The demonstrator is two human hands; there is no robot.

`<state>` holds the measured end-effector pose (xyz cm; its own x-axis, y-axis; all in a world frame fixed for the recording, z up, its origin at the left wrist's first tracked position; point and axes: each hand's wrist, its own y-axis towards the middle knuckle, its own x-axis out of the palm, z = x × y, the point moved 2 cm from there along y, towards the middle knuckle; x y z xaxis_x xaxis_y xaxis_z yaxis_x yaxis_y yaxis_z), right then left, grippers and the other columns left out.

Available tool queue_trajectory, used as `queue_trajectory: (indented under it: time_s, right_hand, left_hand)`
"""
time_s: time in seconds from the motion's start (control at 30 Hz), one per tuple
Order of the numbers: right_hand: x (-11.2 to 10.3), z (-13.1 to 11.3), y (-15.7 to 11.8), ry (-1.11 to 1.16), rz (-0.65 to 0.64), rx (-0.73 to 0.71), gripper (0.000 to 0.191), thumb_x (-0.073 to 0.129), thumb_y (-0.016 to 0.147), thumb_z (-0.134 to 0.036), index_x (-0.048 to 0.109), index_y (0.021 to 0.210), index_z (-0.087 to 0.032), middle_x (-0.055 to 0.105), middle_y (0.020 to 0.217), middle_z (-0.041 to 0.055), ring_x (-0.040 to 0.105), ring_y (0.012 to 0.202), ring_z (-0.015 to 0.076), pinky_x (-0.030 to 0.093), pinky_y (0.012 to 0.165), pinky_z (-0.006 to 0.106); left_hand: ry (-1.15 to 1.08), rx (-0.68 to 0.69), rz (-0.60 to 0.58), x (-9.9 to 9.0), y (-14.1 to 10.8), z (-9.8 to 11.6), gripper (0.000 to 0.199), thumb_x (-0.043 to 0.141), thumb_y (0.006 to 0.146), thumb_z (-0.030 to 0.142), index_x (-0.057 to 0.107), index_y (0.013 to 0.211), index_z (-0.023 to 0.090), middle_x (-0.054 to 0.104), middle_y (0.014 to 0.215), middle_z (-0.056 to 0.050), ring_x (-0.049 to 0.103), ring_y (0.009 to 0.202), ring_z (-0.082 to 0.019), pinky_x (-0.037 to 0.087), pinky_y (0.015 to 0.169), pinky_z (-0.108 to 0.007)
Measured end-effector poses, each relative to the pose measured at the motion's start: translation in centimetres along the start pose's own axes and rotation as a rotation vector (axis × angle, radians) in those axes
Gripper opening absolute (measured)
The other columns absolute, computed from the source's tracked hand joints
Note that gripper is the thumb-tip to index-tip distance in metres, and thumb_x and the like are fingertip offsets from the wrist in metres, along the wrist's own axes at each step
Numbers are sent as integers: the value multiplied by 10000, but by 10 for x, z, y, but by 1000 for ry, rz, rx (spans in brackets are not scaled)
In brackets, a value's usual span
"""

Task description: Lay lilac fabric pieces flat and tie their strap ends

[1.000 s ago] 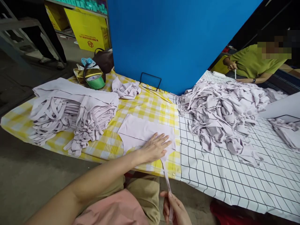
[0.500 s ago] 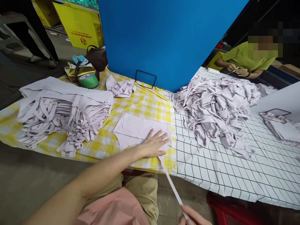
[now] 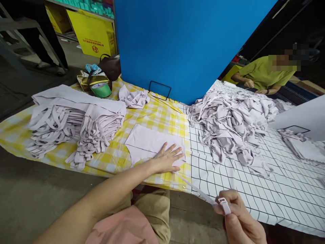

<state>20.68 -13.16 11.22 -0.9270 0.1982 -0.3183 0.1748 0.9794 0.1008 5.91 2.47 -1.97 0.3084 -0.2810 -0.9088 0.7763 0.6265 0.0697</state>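
A pale lilac garment piece (image 3: 147, 139) lies flat on the yellow checked cloth, with a seam line across it. My left hand (image 3: 168, 159) presses flat on its right part, fingers spread. From beneath that hand a narrow lilac strap (image 3: 199, 191) runs taut to the lower right. My right hand (image 3: 240, 213) pinches the strap's far end, above the table's front edge. A small light slider buckle (image 3: 222, 200) shows at the fingertips, with a short strap end hanging below it. The garment's corner under my left hand is hidden.
A neat stack of strapped garments (image 3: 76, 118) sits to the left, a crumpled garment (image 3: 134, 97) behind. On the white grid cloth (image 3: 215, 179) lies a large loose garment pile (image 3: 233, 122). A blue panel (image 3: 188, 47) stands at the back; a co-worker (image 3: 266, 74) sits at far right.
My right hand has moved up and to the right with the strap end, and the slider buckle now shows. The strap slants less steeply. My left hand stays flat on the garment.
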Motion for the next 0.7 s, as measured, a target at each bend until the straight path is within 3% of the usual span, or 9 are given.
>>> queue_trajectory:
  time_s: [0.13, 0.27, 0.37, 0.47, 0.57, 0.7]
  right_hand:
    - [11, -7, 17, 226, 59, -31, 172, 587, 813, -353, 614, 703, -223, 516, 837, 54, 508, 872, 213, 439, 767, 373]
    - [26, -10, 32, 343, 134, 46, 179, 577, 817, -383, 564, 733, -226, 441, 641, -12, 444, 612, 136, 423, 602, 289]
    - [34, -6, 37, 123, 199, 157, 242, 587, 798, -427, 539, 707, -208, 409, 603, -25, 372, 558, 116, 344, 512, 236]
    - [42, 1, 41, -129, 181, 197, 309, 589, 770, -478, 532, 666, -193, 352, 560, -39, 313, 528, 105, 282, 461, 219]
    - [53, 8, 44, -261, 149, 181, 357, 556, 761, -527, 541, 657, -186, 331, 532, -46, 276, 494, 98, 246, 427, 219]
    - [67, 12, 48, -367, 122, 135, 379, 504, 780, -543, 571, 699, -179, 356, 498, -50, 280, 450, 94, 247, 410, 219]
  left_hand:
    - [6, 6, 17, -1, 0, 0, 609, 475, 829, 511, 334, 1362, 251, 238, 1476, -47, 125, 1371, -276, 58, 1069, -581]
    - [5, 25, 59, -4, -2, 1, 623, 489, 833, 478, 310, 1368, 212, 233, 1475, -93, 137, 1368, -287, 80, 1068, -572]
    - [-36, 43, 229, -16, -8, 11, 526, 471, 866, 328, 320, 1346, 175, 285, 1450, -124, 166, 1365, -252, 63, 1090, -524]
    - [-215, 0, 384, -39, -20, 30, 275, 414, 887, 232, 482, 1149, 182, 565, 1202, -61, 415, 1230, -173, 88, 1114, -422]
    - [-428, -46, 411, -62, -32, 47, 137, 410, 891, 267, 529, 916, 201, 639, 910, 12, 583, 915, -120, 169, 1093, -367]
    - [-581, -92, 381, -75, -40, 54, 148, 427, 883, 282, 530, 820, 196, 632, 835, 27, 582, 807, -112, 224, 1057, -374]
